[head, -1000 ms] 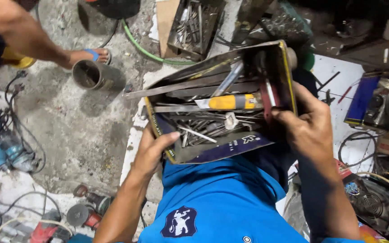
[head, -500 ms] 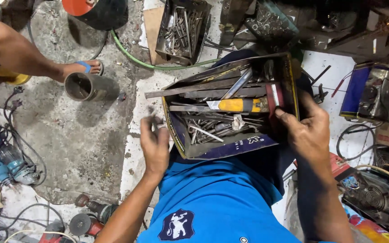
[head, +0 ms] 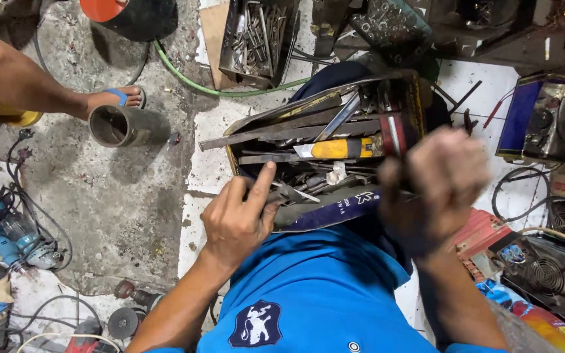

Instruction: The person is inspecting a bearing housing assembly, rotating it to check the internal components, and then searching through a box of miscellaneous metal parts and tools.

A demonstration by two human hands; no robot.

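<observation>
Metal tool tin (head: 420, 104) | left hand (head: 237, 222) grips rim | right hand (head: 436, 186) blurred

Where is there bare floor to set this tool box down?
The bare concrete patch lies between the metal can, the blue power tool and the tool box. It is crowded right of the right hand, with machines, and ahead by the bolt tray.

tin box (head: 335, 212): open, dented, dark blue near wall, resting on the person's lap
contents: long flat metal bars (head: 276, 134), yellow-handled knife (head: 341, 148), loose small metal parts
</observation>
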